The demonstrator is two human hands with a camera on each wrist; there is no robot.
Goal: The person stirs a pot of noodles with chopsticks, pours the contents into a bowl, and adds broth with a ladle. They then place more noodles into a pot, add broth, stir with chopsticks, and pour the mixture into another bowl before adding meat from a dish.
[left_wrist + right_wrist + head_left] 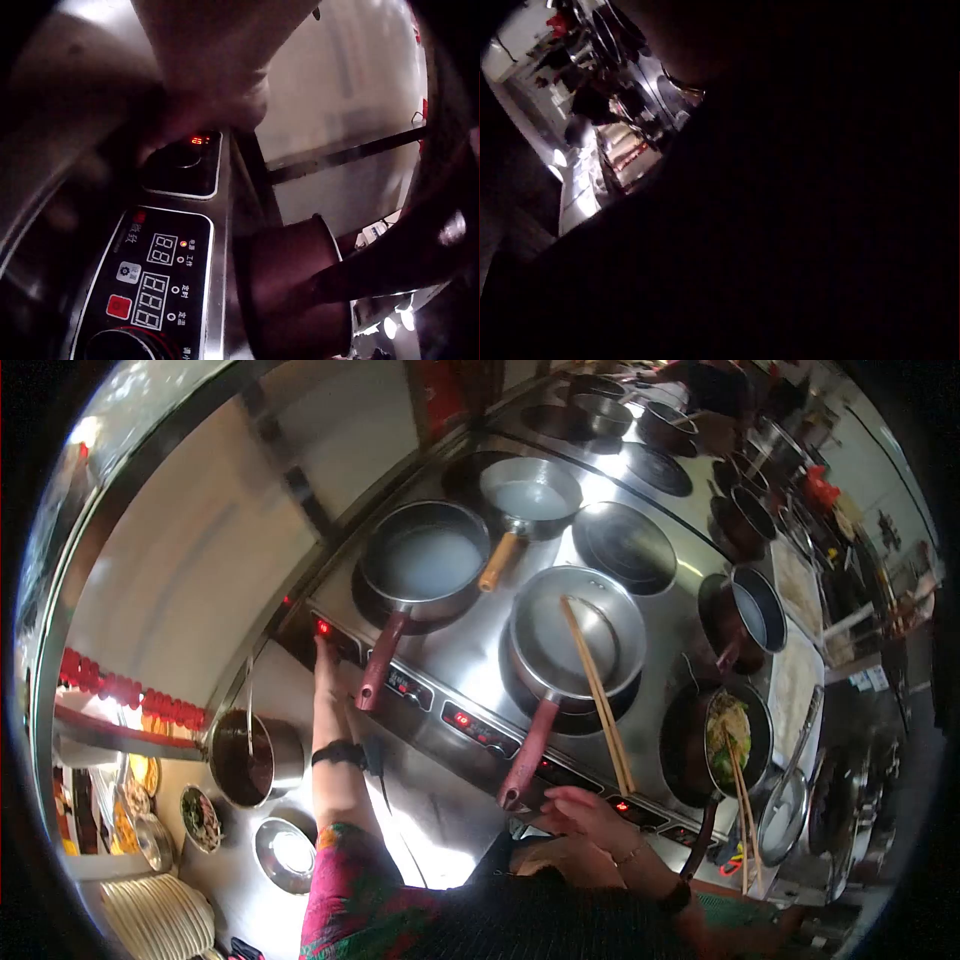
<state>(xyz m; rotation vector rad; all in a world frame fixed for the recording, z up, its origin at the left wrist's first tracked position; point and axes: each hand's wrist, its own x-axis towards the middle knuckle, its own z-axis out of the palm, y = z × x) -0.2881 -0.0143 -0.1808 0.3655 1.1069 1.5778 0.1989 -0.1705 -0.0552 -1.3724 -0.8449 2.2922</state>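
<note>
My left hand (325,665) reaches to the far-left end of the stove's front panel. In the left wrist view its fingers (161,135) bend round a dark control knob (180,156), partly hidden under the hand, next to a lit red display. My right hand (590,822) is held in front of my body with loosely bent fingers and holds nothing. Near it are the red handle of a steel pan (540,630) and wooden chopsticks (597,695) lying across that pan's rim. The right wrist view is mostly dark and does not show the hand.
A dark pan (425,565) and a wooden-handled pan (530,490) hold cloudy liquid. On the right, a pan of noodles and greens (728,732) has chopsticks in it. A deep pot (285,760), a steel bowl (285,853) and stacked plates (160,920) stand at left.
</note>
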